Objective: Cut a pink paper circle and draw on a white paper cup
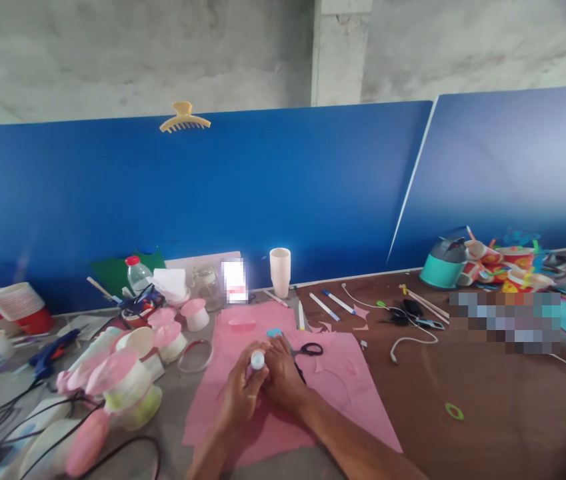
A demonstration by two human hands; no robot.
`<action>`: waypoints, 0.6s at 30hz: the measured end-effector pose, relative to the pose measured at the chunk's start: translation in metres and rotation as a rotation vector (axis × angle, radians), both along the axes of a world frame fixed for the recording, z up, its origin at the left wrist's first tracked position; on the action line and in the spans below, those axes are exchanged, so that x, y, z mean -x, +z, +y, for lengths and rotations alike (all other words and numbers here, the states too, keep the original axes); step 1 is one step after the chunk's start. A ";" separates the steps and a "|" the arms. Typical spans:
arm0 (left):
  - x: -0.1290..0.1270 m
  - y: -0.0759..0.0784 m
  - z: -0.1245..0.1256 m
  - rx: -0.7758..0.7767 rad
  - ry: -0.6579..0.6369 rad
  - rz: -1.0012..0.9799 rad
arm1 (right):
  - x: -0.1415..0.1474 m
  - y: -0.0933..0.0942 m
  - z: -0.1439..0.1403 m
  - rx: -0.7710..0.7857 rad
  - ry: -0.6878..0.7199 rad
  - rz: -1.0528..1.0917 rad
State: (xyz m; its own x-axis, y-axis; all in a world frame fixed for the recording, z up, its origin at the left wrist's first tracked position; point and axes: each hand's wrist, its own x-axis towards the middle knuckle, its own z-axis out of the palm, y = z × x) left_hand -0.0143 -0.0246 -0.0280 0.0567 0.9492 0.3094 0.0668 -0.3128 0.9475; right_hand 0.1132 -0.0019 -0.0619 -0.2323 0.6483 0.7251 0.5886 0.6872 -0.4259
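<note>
My left hand (241, 393) and my right hand (283, 377) meet over a large pink sheet (343, 393) on the table. Both hold a small white tube-like bottle (257, 361), its pale round end facing me. A small light-blue cap (275, 332) lies just beyond my fingers. Black-handled scissors (307, 350) lie right beside my right hand on the sheet.
Paper cups with pink tops (123, 380) crowd the left, with black cables (37, 427) and a blue glue gun (53, 350). A stack of white cups (280, 270), pens (330, 303) and a white cable (413, 340) lie beyond. A blue partition (263, 193) backs the table. A teal pot (443, 263) stands right.
</note>
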 end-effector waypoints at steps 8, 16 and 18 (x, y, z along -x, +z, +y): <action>0.000 0.002 0.000 -0.040 0.012 0.024 | -0.002 0.009 -0.004 0.028 0.037 -0.034; -0.001 0.001 0.000 -0.015 0.009 0.027 | -0.004 0.002 0.000 0.044 -0.054 -0.044; 0.000 0.000 -0.001 -0.017 0.020 0.032 | -0.003 0.002 0.000 0.035 -0.053 -0.034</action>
State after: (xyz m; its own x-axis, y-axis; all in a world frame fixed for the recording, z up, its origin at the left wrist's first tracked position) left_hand -0.0138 -0.0254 -0.0277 0.0482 0.9449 0.3237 0.1033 -0.3270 0.9393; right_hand 0.1161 -0.0020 -0.0602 -0.2211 0.6849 0.6943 0.6379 0.6400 -0.4283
